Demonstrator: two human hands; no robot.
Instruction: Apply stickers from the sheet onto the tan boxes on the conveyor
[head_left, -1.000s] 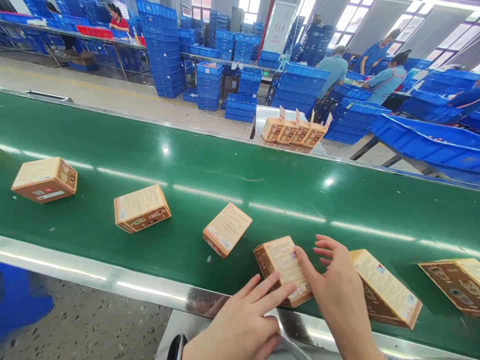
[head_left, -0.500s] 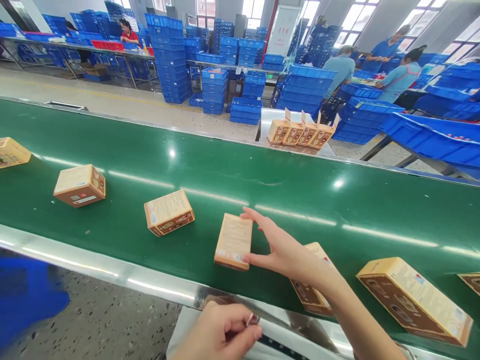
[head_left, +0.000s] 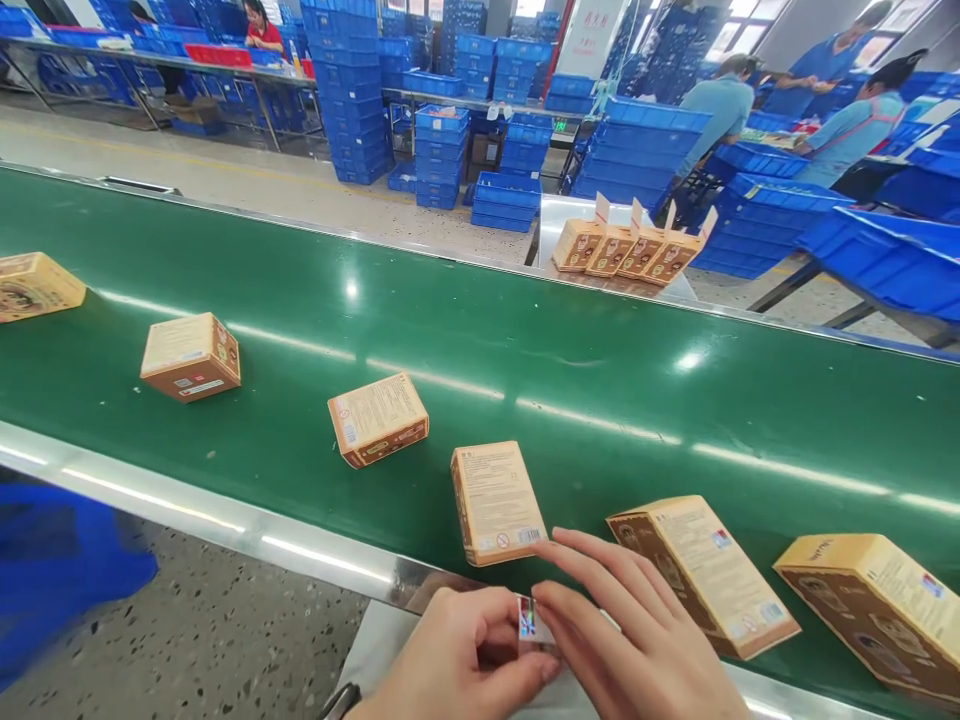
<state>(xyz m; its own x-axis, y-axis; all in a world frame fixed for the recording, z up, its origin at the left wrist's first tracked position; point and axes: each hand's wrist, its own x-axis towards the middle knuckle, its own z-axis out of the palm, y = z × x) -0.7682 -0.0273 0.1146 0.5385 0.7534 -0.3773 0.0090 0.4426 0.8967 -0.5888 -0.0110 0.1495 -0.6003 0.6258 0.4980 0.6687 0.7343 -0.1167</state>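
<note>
My left hand [head_left: 469,650] is closed at the belt's near edge, pinching a small shiny holographic sticker [head_left: 527,618] between thumb and fingers. Beside it, my right hand [head_left: 637,630] has its fingers stretched out. Its index fingertip meets the sticker's edge, while the thumb is hidden. Just beyond both hands a beige and brown carton [head_left: 499,500] lies on the green conveyor belt [head_left: 420,310], printed face up. To the right of my right hand is another carton [head_left: 712,570], with a small shiny sticker on its top face.
More cartons lie along the belt: one left of centre [head_left: 379,418], one farther left [head_left: 191,355], one at the right [head_left: 885,610]. Across the belt, several cartons with raised flaps [head_left: 630,250] stand on a side table. Blue crates [head_left: 345,90] and people at work fill the background.
My right hand has left the nearest carton and come back to the sticker in my left hand. That carton now sits at a different angle. The view has shifted, and cartons appear farther right.
</note>
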